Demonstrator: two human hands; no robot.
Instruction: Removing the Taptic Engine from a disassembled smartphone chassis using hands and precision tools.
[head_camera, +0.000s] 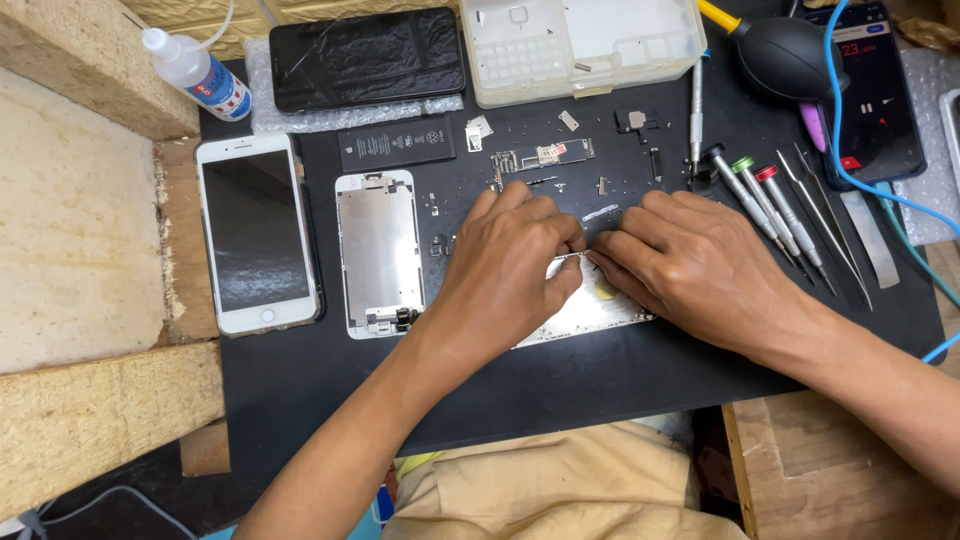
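Hands, left (510, 265) and right (690, 268), pinch the phone shell (590, 305) edge; steady fingertip pressure would suit, screwdrivers (765, 205) right of it.

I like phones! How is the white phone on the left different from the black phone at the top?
The white phone with a dark screen stands lengthwise up the picture; the black phone lies sideways. The white phone's glass looks smooth, while the black phone's glass looks cracked. The white phone rests partly on the black work mat; the black phone rests on clear bubble wrap. Both lie flat, screens dark, away from both hands.
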